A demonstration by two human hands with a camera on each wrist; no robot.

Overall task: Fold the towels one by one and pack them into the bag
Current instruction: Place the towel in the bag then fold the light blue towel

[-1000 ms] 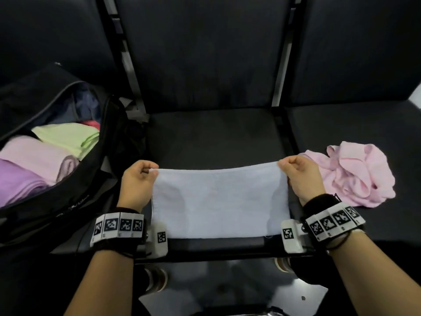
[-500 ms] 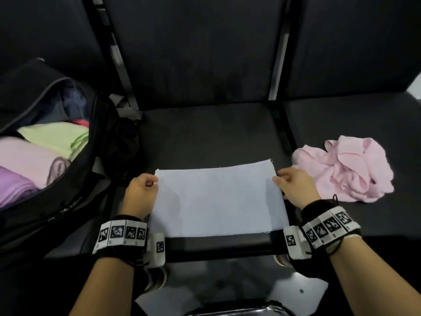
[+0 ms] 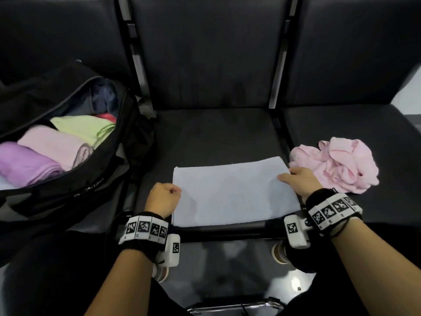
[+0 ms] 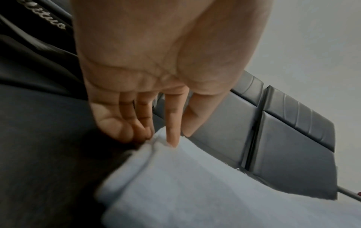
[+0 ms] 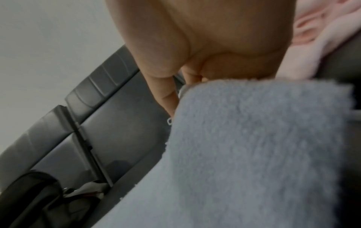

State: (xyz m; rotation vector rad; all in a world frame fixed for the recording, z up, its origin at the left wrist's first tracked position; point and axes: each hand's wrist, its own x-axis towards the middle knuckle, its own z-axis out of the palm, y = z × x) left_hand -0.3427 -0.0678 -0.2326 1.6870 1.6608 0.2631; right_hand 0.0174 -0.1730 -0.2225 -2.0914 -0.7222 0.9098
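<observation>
While the pale blue towel (image 3: 232, 192) lies flat on the middle seat (image 3: 214, 133), folded into a wide rectangle, both hands sit at its short ends, likely to square the layers before the next fold. The left hand (image 3: 163, 201) rests at the left edge; in the wrist view its fingers (image 4: 173, 123) are nearly straight, the forefinger tip pressing the folded edge, gripping nothing. The right hand (image 3: 298, 182) lies on the right end, fingers loosely extended over the cloth; whether any pinch the edge I cannot tell. Beside it a crumpled pink towel (image 3: 337, 165) waits. The black bag (image 3: 75, 179) stands open at left, already holding folded towels (image 3: 52, 151).
</observation>
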